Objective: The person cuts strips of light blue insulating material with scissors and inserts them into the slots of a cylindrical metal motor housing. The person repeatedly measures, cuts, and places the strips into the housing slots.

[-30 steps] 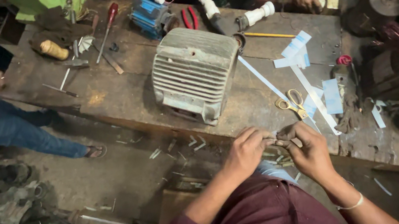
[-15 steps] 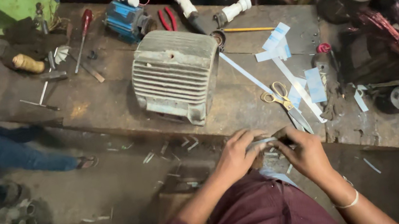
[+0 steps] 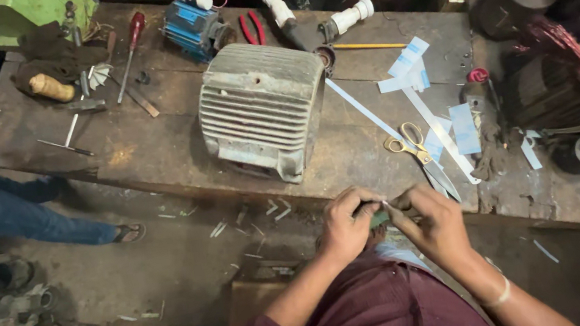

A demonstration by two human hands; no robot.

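Close together, both hands are pinching one small greenish piece at the near edge of the workbench.

Fingers of the left hand [image 3: 345, 225] are curling shut around the small greenish piece [image 3: 378, 217], and the right hand [image 3: 430, 220] is closing on its other end, thumbs nearly touching; what the piece is cannot be told, since the fingers are covering most of it. Just beyond the right hand, yellow-handled scissors [image 3: 419, 154] are lying on the workbench [image 3: 150, 149] among pale blue paper strips [image 3: 414, 71]. A ribbed grey motor housing [image 3: 263, 109] is sitting near the middle of the bench, well apart from a red-handled screwdriver [image 3: 131, 49] further left.
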